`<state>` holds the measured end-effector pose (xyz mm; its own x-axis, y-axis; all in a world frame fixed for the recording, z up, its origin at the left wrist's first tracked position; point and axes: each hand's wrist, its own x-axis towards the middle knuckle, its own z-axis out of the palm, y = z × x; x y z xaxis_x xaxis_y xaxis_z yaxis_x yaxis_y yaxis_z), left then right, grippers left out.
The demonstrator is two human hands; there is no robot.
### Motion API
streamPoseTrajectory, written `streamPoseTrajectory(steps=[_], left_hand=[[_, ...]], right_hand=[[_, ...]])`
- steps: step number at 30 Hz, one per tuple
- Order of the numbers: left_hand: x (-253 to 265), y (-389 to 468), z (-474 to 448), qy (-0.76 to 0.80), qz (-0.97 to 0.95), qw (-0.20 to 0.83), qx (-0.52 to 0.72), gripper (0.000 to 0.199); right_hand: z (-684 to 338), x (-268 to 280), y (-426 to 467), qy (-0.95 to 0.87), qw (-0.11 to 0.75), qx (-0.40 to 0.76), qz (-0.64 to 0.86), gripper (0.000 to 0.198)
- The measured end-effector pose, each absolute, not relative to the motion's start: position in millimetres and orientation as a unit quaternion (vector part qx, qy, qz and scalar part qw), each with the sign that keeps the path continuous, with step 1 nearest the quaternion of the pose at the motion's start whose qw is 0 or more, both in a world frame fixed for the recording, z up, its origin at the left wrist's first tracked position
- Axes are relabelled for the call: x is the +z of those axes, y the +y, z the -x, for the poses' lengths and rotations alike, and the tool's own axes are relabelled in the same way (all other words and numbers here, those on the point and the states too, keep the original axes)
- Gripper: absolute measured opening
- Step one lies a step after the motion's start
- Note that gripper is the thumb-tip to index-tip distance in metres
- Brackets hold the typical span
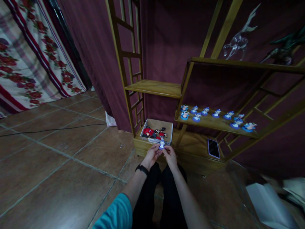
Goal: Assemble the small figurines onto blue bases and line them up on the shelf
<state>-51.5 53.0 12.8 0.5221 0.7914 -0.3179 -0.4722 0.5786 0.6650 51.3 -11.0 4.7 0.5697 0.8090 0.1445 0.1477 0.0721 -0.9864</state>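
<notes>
Both hands meet in front of the shelf, pinching one small blue-and-white figurine (pixel 162 144) upright between the fingertips. My left hand (pixel 153 155) grips it from the left, and my right hand (pixel 170 155) from the right. Just behind it stands an open cardboard box (pixel 168 128) with several red-and-black figurines (pixel 149 131) lying in it. On the middle shelf board (pixel 215 124) to the right, several blue-and-white figurines (pixel 216 113) stand in loose rows, some with pinkish parts.
A phone (pixel 213 148) lies on the bottom board at right. The wooden shelf's upper board (pixel 252 64) bears a clear deer ornament (pixel 238 43) and a dark green ornament (pixel 286 51). A black cable (pixel 59 128) crosses the tiled floor; white paper (pixel 269 203) lies at lower right.
</notes>
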Motion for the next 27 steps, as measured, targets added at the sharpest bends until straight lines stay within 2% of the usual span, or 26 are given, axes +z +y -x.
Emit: streamPoseTrajectory(steps=[7,27], left_hand=[[9,55,50,0.312,-0.253,0.835,0.376,0.011],[6,55,48,0.282,-0.269,0.832,0.395,0.031]], right_hand=[[-53,-4,-7,-0.368,0.624,0.298,0.622,0.031],[-56,-8,-5,-0.316,0.656,0.354,0.587,0.035]])
